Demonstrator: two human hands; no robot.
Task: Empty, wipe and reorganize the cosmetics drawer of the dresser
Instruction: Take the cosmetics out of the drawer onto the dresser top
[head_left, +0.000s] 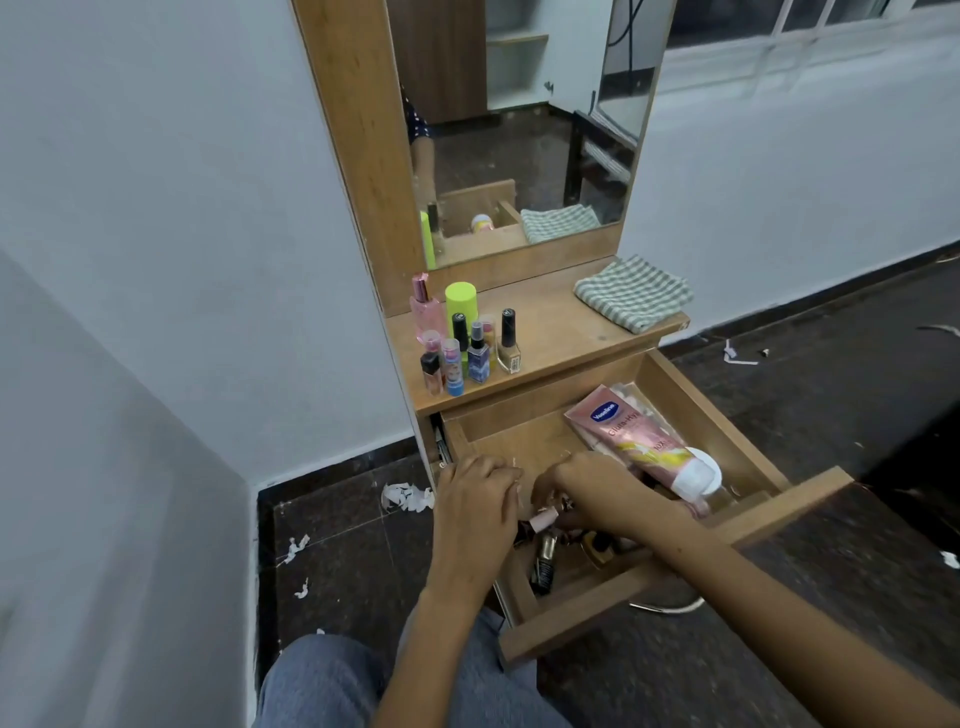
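Wooden drawer (717, 415) stands pulled out from the dresser, and both hands are down in its front left part among small bottles. The left hand (475, 512) lies over a pale pink nail-polish bottle (543, 518), fingers bent down on it; whether they truly clamp it I cannot tell. The right hand (582, 491) has its fingers curled down into the cluster, apparently pinching a small item hidden beneath them.

Judged from this, the emptying step is part done. The next move calls for lifting the small pieces out a few at a time and standing them on the counter (561, 332) without knocking the ones already there.

Count on the counter: about nine small cosmetics bunched at the left edge, among them one pink perfume bottle (423, 306), one lime-green capped container (461, 306), one blue spray bottle (478, 356) and one black-capped nail polish (508, 340). One folded checked cloth (634, 293) sits at the back right corner. Left in the drawer: one pink Vaseline tube (641, 441) along the right side, atop a clear packet, plus a few dark bottles (545, 564) near the front, too jumbled to count.
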